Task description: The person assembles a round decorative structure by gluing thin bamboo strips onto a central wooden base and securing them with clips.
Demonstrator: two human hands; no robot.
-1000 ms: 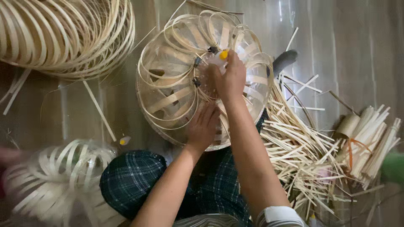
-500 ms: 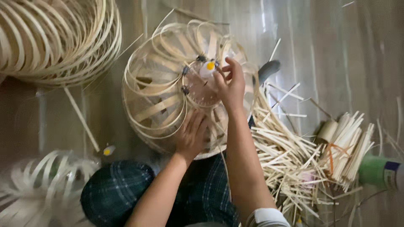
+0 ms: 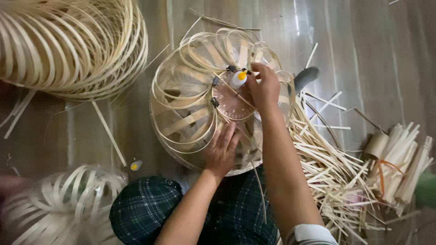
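Since half a second ago, only the view has shifted a little; both hands sit much as before on the bamboo strip frame (image 3: 200, 113), which lies on the floor before the person's knees. From the head camera, the left hand (image 3: 221, 152) lies flat on the frame's near side, fingers spread. At the round hub (image 3: 231, 102), the right hand (image 3: 263, 88) pinches a small white glue bottle (image 3: 238, 79). Loose bamboo strips (image 3: 331, 172) lie to the right.

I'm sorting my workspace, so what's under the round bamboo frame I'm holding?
Under the bamboo frame lie the wooden floor and, at its near edge, a plaid-clad knee. Its strips hide the rest.
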